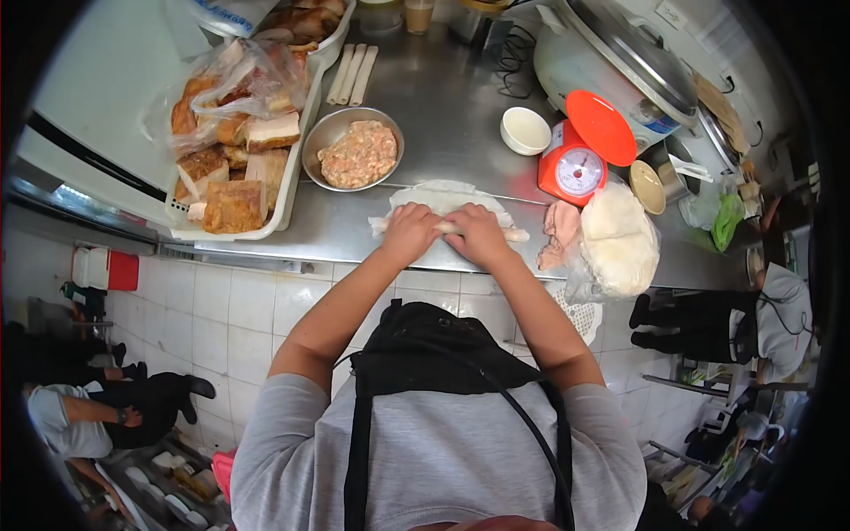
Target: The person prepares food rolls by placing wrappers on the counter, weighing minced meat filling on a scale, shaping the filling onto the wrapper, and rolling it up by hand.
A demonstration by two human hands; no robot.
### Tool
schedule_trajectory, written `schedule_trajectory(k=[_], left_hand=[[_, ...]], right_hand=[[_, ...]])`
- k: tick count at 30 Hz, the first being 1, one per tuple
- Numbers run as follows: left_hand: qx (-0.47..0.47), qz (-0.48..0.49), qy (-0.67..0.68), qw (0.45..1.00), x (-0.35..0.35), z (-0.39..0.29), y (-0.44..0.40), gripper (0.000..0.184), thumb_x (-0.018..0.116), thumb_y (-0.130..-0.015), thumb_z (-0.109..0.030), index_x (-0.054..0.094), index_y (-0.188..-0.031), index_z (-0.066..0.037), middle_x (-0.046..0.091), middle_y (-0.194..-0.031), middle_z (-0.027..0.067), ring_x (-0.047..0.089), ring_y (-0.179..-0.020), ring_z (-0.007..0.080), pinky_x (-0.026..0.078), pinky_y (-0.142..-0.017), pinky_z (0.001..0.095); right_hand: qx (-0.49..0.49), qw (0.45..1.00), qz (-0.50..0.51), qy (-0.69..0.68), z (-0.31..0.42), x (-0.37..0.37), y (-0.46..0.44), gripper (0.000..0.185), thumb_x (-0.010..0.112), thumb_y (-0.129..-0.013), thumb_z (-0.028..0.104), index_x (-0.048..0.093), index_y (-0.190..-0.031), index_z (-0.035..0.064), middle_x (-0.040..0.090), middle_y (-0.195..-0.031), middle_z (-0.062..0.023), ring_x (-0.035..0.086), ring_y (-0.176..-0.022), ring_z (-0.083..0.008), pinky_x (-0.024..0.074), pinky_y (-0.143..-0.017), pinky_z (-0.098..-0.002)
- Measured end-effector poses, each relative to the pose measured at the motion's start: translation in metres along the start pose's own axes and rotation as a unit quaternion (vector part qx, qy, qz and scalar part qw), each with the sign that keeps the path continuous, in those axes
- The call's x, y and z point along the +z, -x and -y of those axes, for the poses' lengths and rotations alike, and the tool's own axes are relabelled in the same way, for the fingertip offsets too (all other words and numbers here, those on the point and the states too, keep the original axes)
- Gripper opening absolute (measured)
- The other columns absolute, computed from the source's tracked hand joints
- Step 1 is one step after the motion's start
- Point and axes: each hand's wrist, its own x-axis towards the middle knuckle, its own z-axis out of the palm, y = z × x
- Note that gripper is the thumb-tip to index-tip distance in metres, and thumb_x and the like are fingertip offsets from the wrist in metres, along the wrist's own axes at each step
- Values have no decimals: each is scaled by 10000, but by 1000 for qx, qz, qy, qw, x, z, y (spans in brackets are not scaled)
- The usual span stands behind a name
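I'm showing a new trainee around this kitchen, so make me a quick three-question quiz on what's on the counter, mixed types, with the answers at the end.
1. Count: how many pale sticks lie side by side behind the metal bowl of minced filling?
2. True or false: the left hand and the right hand are both on the pale roll.
3. Name it: seen from the worker's side, what stands just to the right of the small white bowl?

Key:
1. Three.
2. True.
3. The red scale.
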Motion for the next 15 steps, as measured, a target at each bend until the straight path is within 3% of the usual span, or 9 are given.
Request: schedule_trajectory(k=[7,10,15], left_hand=[[-1,-34,-21,999,-9,2,7,248,688,-644,-201,641,-877,-131,528,-840,15,492,-871,214,349,-771,368],[-33,-34,-31,998,-15,9,18,259,691,-645,-196,641,-890,-128,539,-860,23,495,-872,220,339,-780,377],[-76,-41,-14,996,-19,20,17,203,675,-674,-182,634,-865,-127,562,-851,31,499,-850,217,328,-786,378]], right_hand=[[14,999,-18,40,-27,-6,21,267,679,-674,218,621,-919,132,554,-915,-46,490,-938,-241,368,-800,-374],[53,997,-59,16,-56,-15,49,238,665,-696,218,621,-914,132,562,-932,-46,495,-929,-242,361,-803,-374],[147,986,-23,-75,-70,-23,50,173,598,-770,219,612,-917,129,578,-940,-62,507,-911,-266,362,-800,-396]])
